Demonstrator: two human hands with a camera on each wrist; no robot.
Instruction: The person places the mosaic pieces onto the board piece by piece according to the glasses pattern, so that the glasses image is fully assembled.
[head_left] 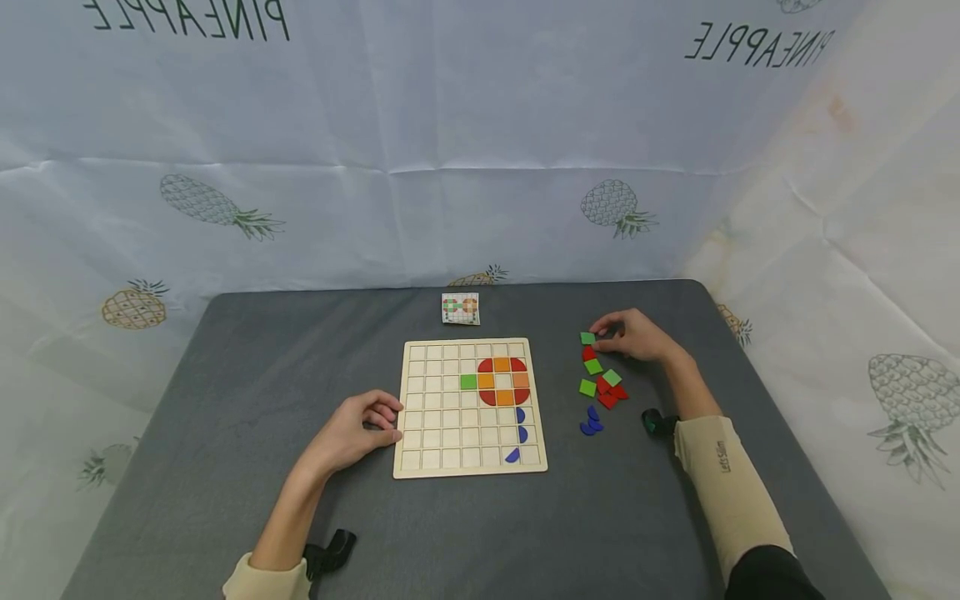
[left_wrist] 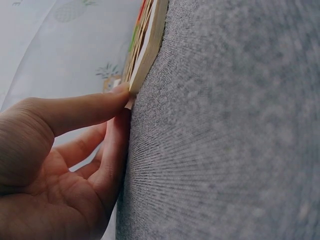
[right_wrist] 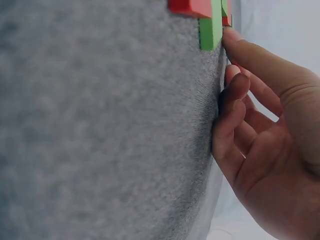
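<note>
The gridded board point(head_left: 471, 407) lies flat at the middle of the table point(head_left: 225, 375), directly before me. My left hand point(head_left: 352, 432) rests on the table at the board's left edge, fingertips touching it. A small card point(head_left: 461, 308) lies just behind the board. A loose cluster of tiles point(head_left: 600, 382) lies to the board's right, apart from it. My right hand point(head_left: 633, 335) rests at the cluster's far end, thumb touching the rearmost tile point(head_left: 587, 338). Several tiles sit in the board's right-hand cells.

Cream sleeves pushed up both forearms, black wrist cameras point(head_left: 330, 552) strapped on.
</note>
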